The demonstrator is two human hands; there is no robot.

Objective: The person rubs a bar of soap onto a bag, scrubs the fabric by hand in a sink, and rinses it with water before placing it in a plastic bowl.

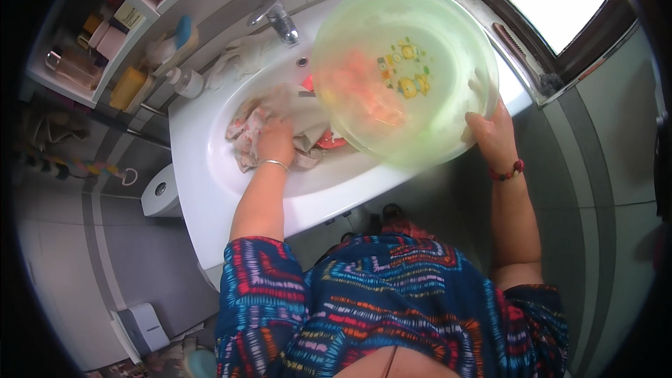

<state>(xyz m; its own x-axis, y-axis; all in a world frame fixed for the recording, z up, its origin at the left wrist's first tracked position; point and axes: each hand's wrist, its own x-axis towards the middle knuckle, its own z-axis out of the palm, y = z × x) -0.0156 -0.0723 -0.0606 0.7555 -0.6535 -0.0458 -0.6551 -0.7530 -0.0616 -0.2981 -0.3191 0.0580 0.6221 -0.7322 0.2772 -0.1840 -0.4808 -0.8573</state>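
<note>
My right hand [491, 128] grips the rim of a translucent green plastic basin [446, 63] with cartoon prints inside. The basin is raised over the right part of a white washbasin [226, 184], and reddish cloth shows dimly through it. My left hand [276, 139] rests on a bunched, pale floral cloth [247, 131] in the washbasin; its fingertips are partly hidden, so its grasp is unclear. Beside that lie grey-beige fabric [310, 123] and a red piece of cloth [332, 140], partly behind the green basin.
A chrome faucet [282, 23] stands at the back edge. White gloves [244, 55] and a pump bottle [186, 83] lie left of it. Shelves [152, 16] with toiletries hang at upper left. A comb [509, 39] rests on the window ledge; a toilet tank [163, 191] adjoins the washbasin.
</note>
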